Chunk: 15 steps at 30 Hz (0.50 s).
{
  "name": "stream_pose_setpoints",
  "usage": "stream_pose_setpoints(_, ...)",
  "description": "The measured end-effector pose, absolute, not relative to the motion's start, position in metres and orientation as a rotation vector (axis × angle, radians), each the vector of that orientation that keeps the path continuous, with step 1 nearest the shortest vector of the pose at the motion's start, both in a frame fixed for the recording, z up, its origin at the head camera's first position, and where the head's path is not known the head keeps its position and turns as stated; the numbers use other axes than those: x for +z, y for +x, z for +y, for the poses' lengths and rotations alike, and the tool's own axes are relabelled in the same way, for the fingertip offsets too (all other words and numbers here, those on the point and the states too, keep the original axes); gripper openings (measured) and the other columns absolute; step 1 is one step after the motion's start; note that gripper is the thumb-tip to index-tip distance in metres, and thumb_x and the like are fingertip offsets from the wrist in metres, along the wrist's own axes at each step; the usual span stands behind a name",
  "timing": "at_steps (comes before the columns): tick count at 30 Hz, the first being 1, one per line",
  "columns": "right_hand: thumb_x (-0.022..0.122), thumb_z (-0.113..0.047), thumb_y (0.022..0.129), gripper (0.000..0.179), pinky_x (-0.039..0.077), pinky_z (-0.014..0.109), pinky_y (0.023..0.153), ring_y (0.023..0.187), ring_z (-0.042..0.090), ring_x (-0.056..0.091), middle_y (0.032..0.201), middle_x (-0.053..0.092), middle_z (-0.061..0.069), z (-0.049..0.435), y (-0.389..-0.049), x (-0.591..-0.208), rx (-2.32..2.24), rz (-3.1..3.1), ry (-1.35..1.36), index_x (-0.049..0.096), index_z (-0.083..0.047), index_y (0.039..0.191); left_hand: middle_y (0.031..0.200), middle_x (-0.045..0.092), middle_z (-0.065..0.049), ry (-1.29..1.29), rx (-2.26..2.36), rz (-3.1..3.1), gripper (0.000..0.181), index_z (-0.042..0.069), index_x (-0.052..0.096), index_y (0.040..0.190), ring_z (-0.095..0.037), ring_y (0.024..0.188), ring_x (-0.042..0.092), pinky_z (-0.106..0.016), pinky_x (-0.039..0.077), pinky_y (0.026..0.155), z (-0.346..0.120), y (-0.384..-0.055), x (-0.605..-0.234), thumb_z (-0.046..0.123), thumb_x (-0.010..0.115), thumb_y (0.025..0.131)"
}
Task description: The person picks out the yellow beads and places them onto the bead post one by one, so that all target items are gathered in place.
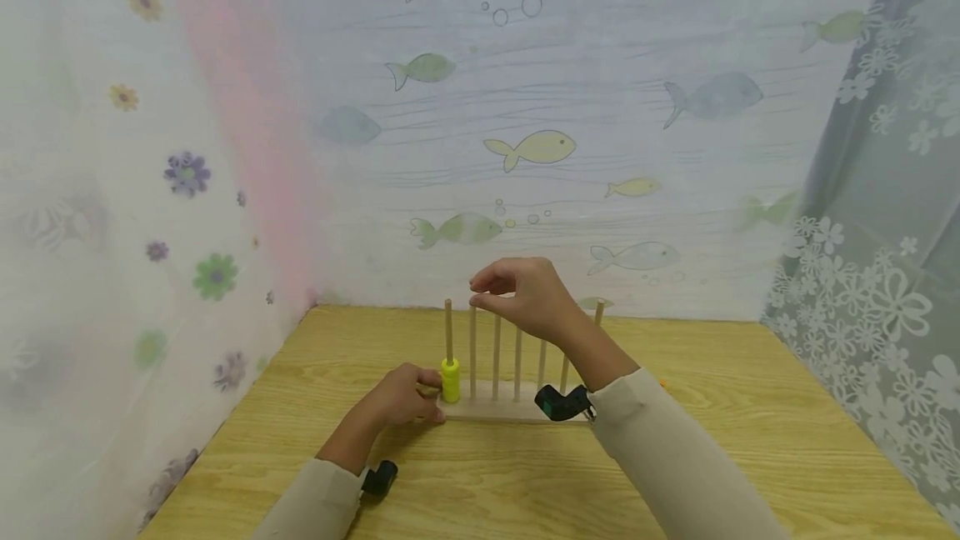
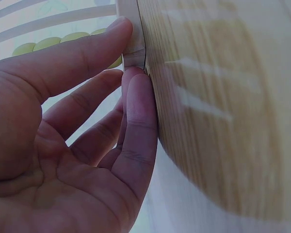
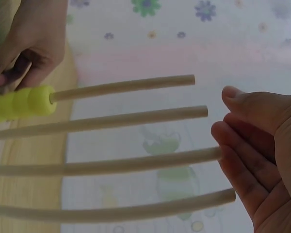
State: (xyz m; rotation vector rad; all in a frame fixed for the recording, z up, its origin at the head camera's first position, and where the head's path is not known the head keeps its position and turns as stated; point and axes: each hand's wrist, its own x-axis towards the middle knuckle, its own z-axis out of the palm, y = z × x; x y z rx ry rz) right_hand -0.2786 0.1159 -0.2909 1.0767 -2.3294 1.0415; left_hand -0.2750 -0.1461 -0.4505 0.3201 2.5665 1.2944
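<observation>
Steady pale rectangular wooden base (image 1: pixel 495 413), lower centre of frame, by pinching its left end with left hand (image 1: pixel 405 396). Align right hand (image 1: pixel 531 296), empty, fingers slightly parted, over slim bare wooden rod (image 1: pixel 473 352).

no readable text, no legible labels or numbers

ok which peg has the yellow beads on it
The leftmost peg in the head view, nearest the left hand: yellow beads are stacked at its foot. The next three pegs are bare; the right arm hides the foot of the rightmost peg.
</observation>
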Motion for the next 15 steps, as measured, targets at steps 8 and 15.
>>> stream_pose_setpoints(8,0.083,-0.023,0.091,0.009,0.061,0.03,0.088,0.097,0.014,0.074,0.104,0.077,-0.008,0.137,-0.273,-0.297,1.007,-2.282,1.085,0.08,-0.021,0.099,0.142,0.062,-0.02,0.298,1.289,2.58,0.063,0.0,0.067,0.135,-0.035,0.118,0.067,-0.038,0.062,0.076,-0.142,-0.267,-0.45,0.013,0.091,0.079)
stream_pose_setpoints(15,0.084,-0.022,0.09,0.012,0.061,0.034,0.087,0.097,0.015,0.073,0.106,0.077,-0.006,0.157,-0.264,-0.3,0.947,-2.255,1.077,0.08,-0.021,0.101,0.14,0.063,-0.018,0.276,1.291,2.587,0.06,0.002,0.068,0.134,-0.037,0.123,0.065,-0.038,0.062,0.077,-0.139,-0.26,-0.45,0.012,0.091,0.079)
